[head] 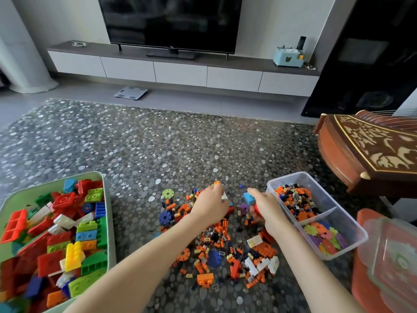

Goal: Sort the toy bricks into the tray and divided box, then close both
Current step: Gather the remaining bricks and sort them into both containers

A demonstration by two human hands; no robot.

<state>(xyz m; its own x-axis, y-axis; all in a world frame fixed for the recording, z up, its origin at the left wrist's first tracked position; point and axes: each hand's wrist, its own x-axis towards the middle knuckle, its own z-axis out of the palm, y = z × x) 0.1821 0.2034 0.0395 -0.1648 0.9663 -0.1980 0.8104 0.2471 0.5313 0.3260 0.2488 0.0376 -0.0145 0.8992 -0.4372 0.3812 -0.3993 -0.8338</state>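
Observation:
A pile of small toy bricks [225, 240], mostly orange, lies on the pebble-patterned rug between my arms. My left hand [209, 205] reaches into the pile's far side, fingers closed on an orange brick [217, 183] and a clear piece. My right hand [267, 210] holds a blue brick [249, 198] and a red piece just left of the clear divided box [316, 177]. The box's far compartment holds small bricks, the near one flower-shaped discs. The green tray [106, 213] at left is heaped with large bricks.
A clear lid [392, 258] rests on a red stool [363, 279] at the right. A carved wooden instrument [370, 154] stands behind the box. Loose gear discs [168, 193] lie at the pile's left edge. A TV cabinet [180, 71] lines the far wall.

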